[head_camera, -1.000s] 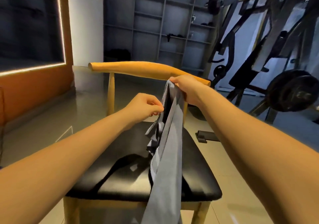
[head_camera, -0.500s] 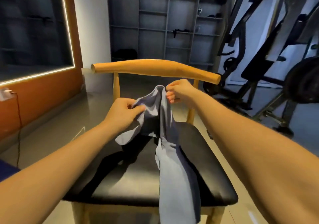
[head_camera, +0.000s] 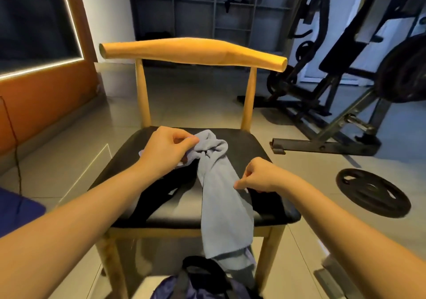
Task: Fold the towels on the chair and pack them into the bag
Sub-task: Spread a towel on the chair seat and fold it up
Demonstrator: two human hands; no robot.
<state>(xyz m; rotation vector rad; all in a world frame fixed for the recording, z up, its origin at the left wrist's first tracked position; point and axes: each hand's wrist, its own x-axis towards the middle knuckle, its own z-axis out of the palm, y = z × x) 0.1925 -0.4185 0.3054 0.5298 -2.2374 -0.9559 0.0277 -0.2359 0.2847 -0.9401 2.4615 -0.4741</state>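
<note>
A grey-blue towel [head_camera: 221,197] lies bunched lengthwise on the black seat of a wooden chair [head_camera: 253,142], and its lower end hangs over the seat's front edge. My left hand [head_camera: 169,151] grips the towel's crumpled far end near the seat's back. My right hand [head_camera: 260,176] sits at the towel's right edge about halfway along, fingers curled, and appears to pinch that edge. A dark purple bag [head_camera: 202,285] with a black handle stands on the floor below the front of the seat, under the hanging end.
The chair's wooden backrest [head_camera: 193,52] crosses the view behind the hands. A black weight plate [head_camera: 373,192] lies on the tiled floor to the right, with a gym machine [head_camera: 345,114] behind it. A blue object [head_camera: 18,209] shows at the left edge.
The towel came down from being held up in the air onto the seat. My right hand let go of its top and moved down to its right edge; my left hand stayed at the top end.
</note>
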